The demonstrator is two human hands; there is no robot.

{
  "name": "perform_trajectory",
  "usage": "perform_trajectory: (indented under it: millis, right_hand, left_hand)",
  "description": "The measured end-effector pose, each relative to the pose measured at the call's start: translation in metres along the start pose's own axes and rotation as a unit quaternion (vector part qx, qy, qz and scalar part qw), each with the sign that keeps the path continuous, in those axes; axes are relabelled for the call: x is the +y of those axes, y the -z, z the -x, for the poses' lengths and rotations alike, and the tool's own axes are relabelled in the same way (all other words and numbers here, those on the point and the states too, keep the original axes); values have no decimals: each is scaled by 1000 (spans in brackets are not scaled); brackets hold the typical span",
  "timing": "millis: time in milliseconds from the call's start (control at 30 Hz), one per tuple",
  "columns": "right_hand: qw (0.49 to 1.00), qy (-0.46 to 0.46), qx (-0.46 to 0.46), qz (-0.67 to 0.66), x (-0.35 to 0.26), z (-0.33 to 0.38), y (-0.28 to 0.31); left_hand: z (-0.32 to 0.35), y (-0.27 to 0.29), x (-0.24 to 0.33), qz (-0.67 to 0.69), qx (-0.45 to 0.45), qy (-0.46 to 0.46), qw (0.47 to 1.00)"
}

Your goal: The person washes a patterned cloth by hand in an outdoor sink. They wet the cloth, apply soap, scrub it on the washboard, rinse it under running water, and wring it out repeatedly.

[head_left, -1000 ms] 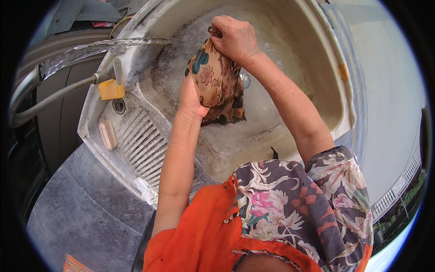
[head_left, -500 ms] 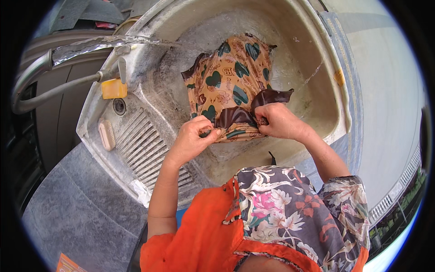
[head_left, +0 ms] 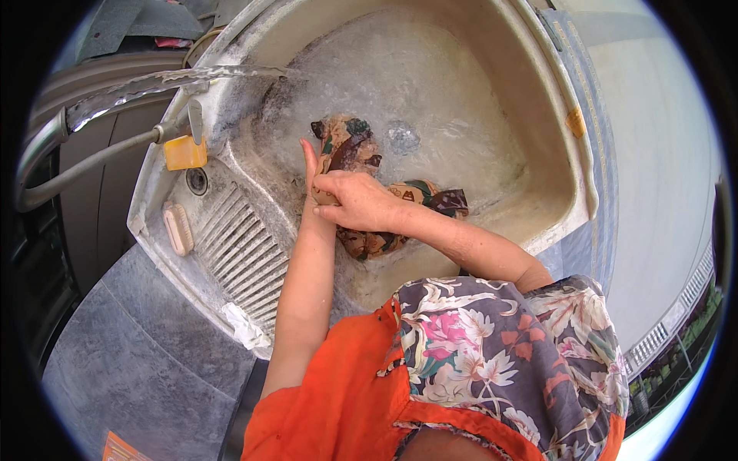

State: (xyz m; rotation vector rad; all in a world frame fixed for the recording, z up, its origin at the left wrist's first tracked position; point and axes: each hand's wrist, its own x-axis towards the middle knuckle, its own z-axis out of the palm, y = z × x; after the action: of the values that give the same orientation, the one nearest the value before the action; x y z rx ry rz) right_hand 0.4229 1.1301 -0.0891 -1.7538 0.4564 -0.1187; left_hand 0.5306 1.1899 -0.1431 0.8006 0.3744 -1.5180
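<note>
The wet tan garment (head_left: 337, 142) with dark green hearts and dark brown trim is bunched up in the sink basin (head_left: 561, 146). My right hand (head_left: 357, 198) crosses in front of the left one, its fingers closed on the cloth. Beneath the cloth and beside it, my left hand (head_left: 309, 157) has one digit stretched out straight; its other fingers are hidden by the fabric and my right hand. Part of the garment trails below my right forearm, towards the near side of the basin.
Water runs from the curved tap (head_left: 52, 142) into the basin. A yellow soap bar (head_left: 186, 153) sits by the tap. A scrubbing brush (head_left: 178, 228) lies beside the ribbed washboard (head_left: 244, 257). Crumpled white material (head_left: 246, 328) rests on the near left rim; a grey counter (head_left: 146, 353) adjoins it.
The garment was spread out with both hands gripping its near edge; now it is bunched up. My right hand has moved left and crossed over my left hand, which has shifted slightly farther away.
</note>
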Motion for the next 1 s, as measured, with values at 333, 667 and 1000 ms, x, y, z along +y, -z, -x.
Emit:
perform_trajectory:
  millis: [333, 667, 1000]
  right_hand:
    - [899, 52, 237, 364, 67, -66, 80]
    - [797, 1, 296, 526, 130, -48, 173]
    - [893, 5, 179, 414, 129, -81, 152]
  left_hand:
    - [-1, -31, -5, -15, 87, -26, 996]
    - [7, -16, 38, -895, 197, -306, 258]
    - [-56, -31, 76, -859, 155, -207, 442]
